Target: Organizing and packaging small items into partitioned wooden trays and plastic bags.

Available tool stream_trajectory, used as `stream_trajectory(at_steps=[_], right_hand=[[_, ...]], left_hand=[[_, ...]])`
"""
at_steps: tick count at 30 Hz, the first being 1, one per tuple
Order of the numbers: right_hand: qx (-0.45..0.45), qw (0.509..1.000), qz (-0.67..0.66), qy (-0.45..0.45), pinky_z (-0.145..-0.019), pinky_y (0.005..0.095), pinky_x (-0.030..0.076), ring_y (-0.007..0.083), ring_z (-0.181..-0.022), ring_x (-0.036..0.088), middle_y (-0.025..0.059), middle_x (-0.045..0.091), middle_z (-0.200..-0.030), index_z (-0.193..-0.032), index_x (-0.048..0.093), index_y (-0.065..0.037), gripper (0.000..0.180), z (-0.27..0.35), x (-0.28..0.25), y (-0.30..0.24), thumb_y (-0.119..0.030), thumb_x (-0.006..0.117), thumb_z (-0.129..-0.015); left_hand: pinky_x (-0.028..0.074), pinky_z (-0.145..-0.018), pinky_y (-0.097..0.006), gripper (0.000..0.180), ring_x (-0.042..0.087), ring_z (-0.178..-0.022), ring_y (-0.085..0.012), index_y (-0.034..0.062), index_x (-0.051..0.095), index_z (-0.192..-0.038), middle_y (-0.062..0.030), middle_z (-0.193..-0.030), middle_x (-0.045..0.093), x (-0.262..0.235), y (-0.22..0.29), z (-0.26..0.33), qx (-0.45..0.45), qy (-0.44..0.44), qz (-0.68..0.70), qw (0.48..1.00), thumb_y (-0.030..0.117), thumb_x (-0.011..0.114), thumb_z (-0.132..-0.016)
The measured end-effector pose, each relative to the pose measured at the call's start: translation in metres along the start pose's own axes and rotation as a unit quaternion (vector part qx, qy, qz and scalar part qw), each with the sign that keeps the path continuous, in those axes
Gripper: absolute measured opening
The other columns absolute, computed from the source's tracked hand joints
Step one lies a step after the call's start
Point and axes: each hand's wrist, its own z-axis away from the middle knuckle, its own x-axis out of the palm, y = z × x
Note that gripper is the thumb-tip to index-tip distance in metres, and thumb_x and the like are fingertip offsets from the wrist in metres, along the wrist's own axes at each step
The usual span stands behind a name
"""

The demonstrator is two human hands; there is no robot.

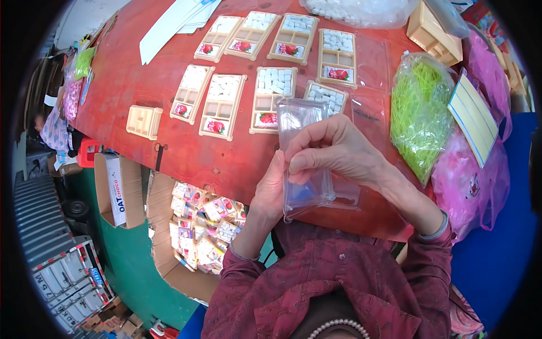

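Note:
In front of me I hold a clear plastic cover (302, 195), tilted up on end. My left hand (269, 189) grips its left side. My right hand (339, 150) reaches across it, thumb and fingers pinched at its edge. It looks like more than one clear layer, but I cannot tell how many. Just beyond, a beige tray (329, 97) of white pieces is partly hidden by the cover and my right hand. Beside it stands another beige tray (274, 99) with white pieces and a strawberry-printed packet. Several similar trays are in two rows across the red table (192, 150).
An empty beige tray (144, 121) sits at the table's left. Below the edge, a cardboard box (161, 226) holds many packed trays. At the right lie a bag of green shreds (420, 113), pink bags (466, 181) and a yellow card (474, 117). White sheets (172, 25) lie at the back.

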Motion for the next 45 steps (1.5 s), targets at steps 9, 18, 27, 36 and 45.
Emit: stream_trajectory(at_steps=[9, 18, 27, 36, 45], right_hand=[[-0.007, 1.0, 0.014, -0.017, -0.065, 0.0233, 0.053, 0.013, -0.068, 0.064, 0.0099, 0.066, -0.077, -0.086, 0.065, 0.005, 0.011, -0.001, -0.003, 0.002, -0.005, 0.065, -0.081], [0.003, 0.999, 0.015, -0.038, -0.065, 0.0221, 0.053, 0.0119, -0.071, 0.064, 0.0082, 0.065, -0.077, -0.088, 0.066, 0.003, 0.012, -0.006, -0.005, 0.007, -0.006, 0.064, -0.082], [-0.012, 0.998, 0.063, -0.027, -0.061, 0.0204, 0.052, 0.01, -0.063, 0.063, 0.0068, 0.066, -0.074, -0.085, 0.066, 0.003, 0.011, -0.009, -0.002, 0.007, -0.006, 0.067, -0.079], [-0.013, 0.999, 0.038, -0.033, -0.063, 0.0202, 0.052, 0.009, -0.067, 0.062, 0.0059, 0.066, -0.076, -0.088, 0.066, 0.002, 0.011, -0.01, -0.004, 0.011, -0.006, 0.066, -0.08], [0.005, 0.998, 0.059, -0.037, -0.06, 0.0189, 0.049, 0.0076, -0.065, 0.061, 0.0045, 0.065, -0.074, -0.088, 0.066, 0.001, 0.012, -0.009, -0.004, 0.007, -0.009, 0.064, -0.082]], left_hand=[[0.043, -0.095, -0.037, 0.062, 0.05, -0.109, -0.0216, 0.0011, 0.038, -0.127, -0.0121, -0.119, 0.049, -0.005, 0.0, 0.001, 0.013, -0.048, 0.01, 0.999, 0.048, 0.047, -0.088], [0.046, -0.091, -0.038, 0.061, 0.053, -0.104, -0.0227, 0.0017, 0.042, -0.124, -0.0128, -0.114, 0.052, 0.008, 0.002, 0.001, 0.005, -0.028, -0.046, 0.999, 0.05, 0.048, -0.087], [0.048, -0.086, -0.034, 0.059, 0.055, -0.097, -0.0191, 0.0031, 0.046, -0.119, -0.0103, -0.108, 0.055, 0.001, 0.001, 0.002, 0.047, 0.075, -0.068, 0.994, 0.053, 0.046, -0.087], [0.049, -0.081, -0.032, 0.062, 0.055, -0.091, -0.0167, 0.0039, 0.046, -0.119, -0.008, -0.102, 0.055, -0.003, -0.001, -0.001, 0.056, 0.06, -0.089, 0.993, 0.057, 0.041, -0.087], [0.049, -0.084, -0.035, 0.066, 0.056, -0.094, -0.0199, 0.0023, 0.043, -0.122, -0.0108, -0.106, 0.055, -0.013, -0.001, 0.0, 0.036, -0.012, 0.041, 0.998, 0.059, 0.039, -0.087]])
